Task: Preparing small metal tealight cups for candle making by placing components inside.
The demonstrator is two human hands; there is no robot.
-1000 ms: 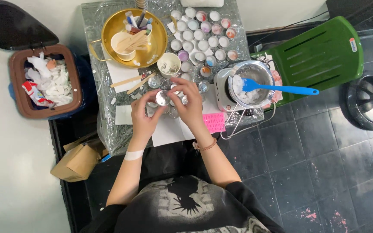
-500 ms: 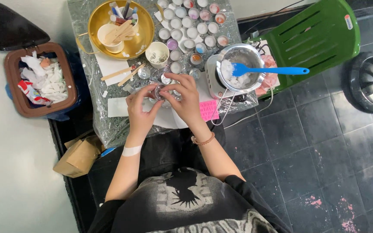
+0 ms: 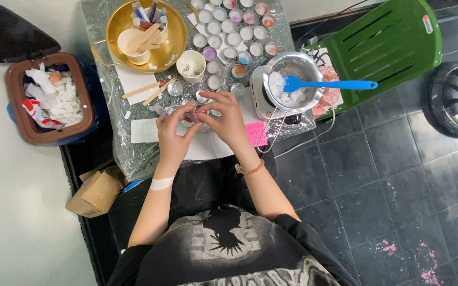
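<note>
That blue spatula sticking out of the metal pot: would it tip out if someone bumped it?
Possibly. The blue spatula rests with its head in the metal pot and its long handle overhanging the rim, so a nudge could lever it out. It looks light and plastic, unlikely to break. The white lumps around its head may steady it slightly.

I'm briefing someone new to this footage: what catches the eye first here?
Both hands, left hand and right hand, meet over a small metal tin at the table's near edge. To the right, a bright blue spatula rests in a steel pot; a gold tray sits at the far left.
</note>
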